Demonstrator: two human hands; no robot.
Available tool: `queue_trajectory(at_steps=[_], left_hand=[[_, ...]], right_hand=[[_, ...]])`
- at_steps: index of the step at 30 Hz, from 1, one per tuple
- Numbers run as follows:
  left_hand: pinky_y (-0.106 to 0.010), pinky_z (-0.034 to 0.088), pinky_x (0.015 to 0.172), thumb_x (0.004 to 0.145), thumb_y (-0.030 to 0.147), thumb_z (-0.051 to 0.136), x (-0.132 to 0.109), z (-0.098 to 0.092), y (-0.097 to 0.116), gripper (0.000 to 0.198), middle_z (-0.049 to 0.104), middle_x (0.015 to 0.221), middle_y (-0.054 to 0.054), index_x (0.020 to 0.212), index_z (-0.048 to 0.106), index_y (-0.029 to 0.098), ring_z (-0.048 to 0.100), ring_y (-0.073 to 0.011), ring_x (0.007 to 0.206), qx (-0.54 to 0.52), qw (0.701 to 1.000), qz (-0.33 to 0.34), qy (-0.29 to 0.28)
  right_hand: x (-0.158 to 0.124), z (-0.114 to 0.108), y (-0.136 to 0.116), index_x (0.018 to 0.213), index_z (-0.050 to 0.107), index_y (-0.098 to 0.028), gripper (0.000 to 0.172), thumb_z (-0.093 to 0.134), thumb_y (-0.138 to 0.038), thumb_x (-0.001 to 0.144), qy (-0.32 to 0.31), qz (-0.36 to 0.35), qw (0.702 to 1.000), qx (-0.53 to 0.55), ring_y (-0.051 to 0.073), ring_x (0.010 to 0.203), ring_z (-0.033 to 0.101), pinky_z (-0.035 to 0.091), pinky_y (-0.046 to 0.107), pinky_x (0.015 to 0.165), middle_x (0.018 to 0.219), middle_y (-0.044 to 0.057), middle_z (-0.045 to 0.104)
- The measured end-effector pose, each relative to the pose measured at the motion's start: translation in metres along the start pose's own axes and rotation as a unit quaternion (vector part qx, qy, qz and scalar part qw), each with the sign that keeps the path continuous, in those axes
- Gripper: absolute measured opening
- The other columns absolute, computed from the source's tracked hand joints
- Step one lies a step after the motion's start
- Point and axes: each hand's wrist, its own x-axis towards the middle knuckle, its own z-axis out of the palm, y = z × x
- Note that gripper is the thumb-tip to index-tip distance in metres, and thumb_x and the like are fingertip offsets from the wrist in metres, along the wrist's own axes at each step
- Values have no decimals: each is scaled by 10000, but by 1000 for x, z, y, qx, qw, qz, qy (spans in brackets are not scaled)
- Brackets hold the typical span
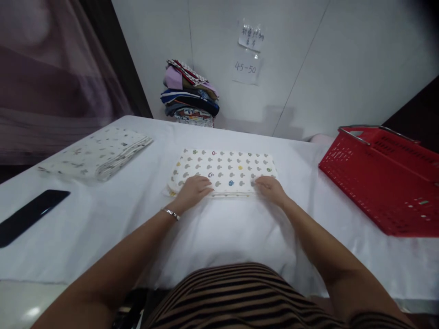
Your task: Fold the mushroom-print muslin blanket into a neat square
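A folded white cloth (pixel 224 167) printed with grey mushrooms and a few coloured ones lies flat on the white-covered table in front of me. Its layered near edge faces my body. My left hand (pixel 194 189), with a bracelet at the wrist, is closed on the near left part of this cloth, fingers on top. At the near right corner, my right hand (pixel 270 188) has its fingers and thumb pressed together on the cloth. The undersides of both hands are hidden.
Another folded printed cloth (pixel 99 153) lies at the left, behind a black phone-like slab (pixel 32 214). A red perforated basket (pixel 384 183) with metal handles stands right. Beyond the table (pixel 113 219), a stack of folded clothes (pixel 190 93) rises by the wall, near paper signs (pixel 248 50).
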Motion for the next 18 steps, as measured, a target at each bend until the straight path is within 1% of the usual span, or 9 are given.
queue_trajectory(at_steps=[3, 6, 10, 15, 18], left_hand=[[-361, 418, 940, 913, 441, 442, -7, 10, 19, 346, 682, 1079, -54, 964, 708, 226, 575, -210, 1044, -13, 1000, -4, 1], [-375, 414, 917, 912, 423, 452, -5, 15, 27, 318, 676, 1064, -47, 954, 706, 235, 562, -215, 1029, -18, 1000, -17, -1], [-372, 409, 891, 917, 392, 449, -4, 17, 29, 306, 675, 1011, -43, 919, 713, 236, 560, -210, 991, -25, 1000, -18, -5], [-380, 412, 872, 922, 368, 455, -6, 23, 29, 301, 675, 978, -43, 899, 717, 223, 564, -205, 963, -37, 998, -23, 36], [-382, 415, 860, 927, 359, 455, -7, 26, 28, 295, 676, 969, -45, 896, 710, 214, 567, -205, 950, -34, 998, -19, 50]], right_hand=[[-7, 12, -23, 993, 725, -275, 310, 466, -405, 884, -32, -52, 998, 2, 251, 1050, 592, 451, 403, 948, 1061, 39, 695], [-7, 22, -33, 954, 739, -260, 298, 471, -378, 898, -37, -92, 995, -30, 244, 990, 586, 455, 391, 902, 1001, 58, 693], [-8, 30, -29, 979, 737, -253, 291, 469, -346, 912, -19, -95, 994, -52, 238, 951, 564, 439, 384, 870, 995, 73, 674], [-15, 34, -24, 1009, 723, -252, 249, 504, -323, 914, 6, -129, 991, -34, 232, 920, 543, 422, 394, 847, 976, 78, 655], [-16, 35, -23, 980, 724, -244, 210, 529, -277, 908, 20, -140, 990, -18, 222, 902, 540, 422, 385, 827, 955, 72, 650]])
